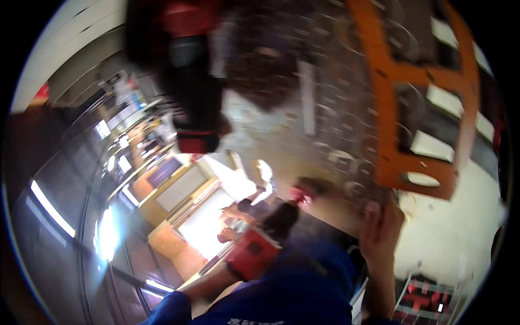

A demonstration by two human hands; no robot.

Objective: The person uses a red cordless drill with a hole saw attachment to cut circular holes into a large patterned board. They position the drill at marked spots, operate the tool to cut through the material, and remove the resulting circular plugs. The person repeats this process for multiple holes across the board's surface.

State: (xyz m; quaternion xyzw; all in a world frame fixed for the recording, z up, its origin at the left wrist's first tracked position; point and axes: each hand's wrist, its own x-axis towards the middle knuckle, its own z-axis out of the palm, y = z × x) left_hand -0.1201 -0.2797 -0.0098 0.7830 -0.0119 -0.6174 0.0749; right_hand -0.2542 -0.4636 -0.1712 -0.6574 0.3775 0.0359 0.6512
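Observation:
My right hand point(380, 230) is raised at the lower left corner of a flat orange panel point(385, 135) with large cutouts. Its fingers are curled together; blur hides whether they grip the panel's edge or something small. My left arm reaches forward from the lower left. A red and black object point(254, 252), perhaps a power tool or a glove, covers the left hand, so its fingers do not show. Beyond it is a small pinkish-red blurred thing point(302, 196). Under the panel lies a dark metal surface point(341, 119) with round marks.
A large red and black power tool point(197, 108) looms at the upper left, blurred. Another person's hands point(233, 222) are over a brightly lit white surface point(203, 227) on the left. Wooden boxes point(181, 189) stand beside it. A black and red item point(425, 298) is at the lower right.

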